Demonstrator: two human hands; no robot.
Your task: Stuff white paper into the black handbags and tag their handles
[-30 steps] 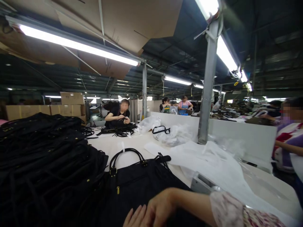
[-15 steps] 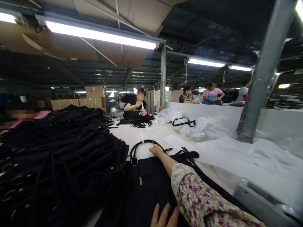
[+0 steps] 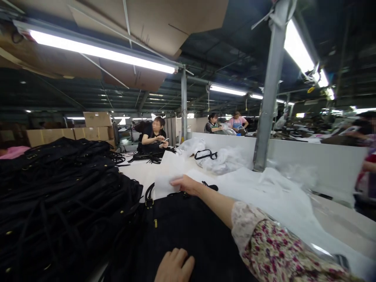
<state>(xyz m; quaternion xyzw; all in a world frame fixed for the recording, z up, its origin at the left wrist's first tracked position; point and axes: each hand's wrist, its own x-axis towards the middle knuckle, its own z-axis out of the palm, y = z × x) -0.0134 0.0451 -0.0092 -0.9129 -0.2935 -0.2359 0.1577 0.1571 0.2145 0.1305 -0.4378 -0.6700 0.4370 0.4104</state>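
Note:
A black handbag (image 3: 188, 223) with a gold zip pull lies in front of me, its handles (image 3: 149, 194) rising at the far edge. My right hand (image 3: 188, 185), reaching from the floral sleeve, grips a white sheet (image 3: 168, 169) between thumb and fingers. The sheet stands upright just beyond the bag's far edge and hides part of the handles. Low in the view, my left hand (image 3: 175, 265) rests on the near part of the bag, fingers bent and close together, apparently gripping its fabric.
Black bags (image 3: 67, 199) are heaped on the left. White sheeting (image 3: 252, 188) and clear plastic (image 3: 235, 158) cover the table's right side, near a grey post (image 3: 268, 90). A co-worker (image 3: 154, 135) sits across the table behind black straps. Cardboard boxes (image 3: 91, 131) stand behind.
My right hand has taken hold of the white sheet and raised it by the handles. My left hand's spread fingers have drawn together on the bag. The view has turned right.

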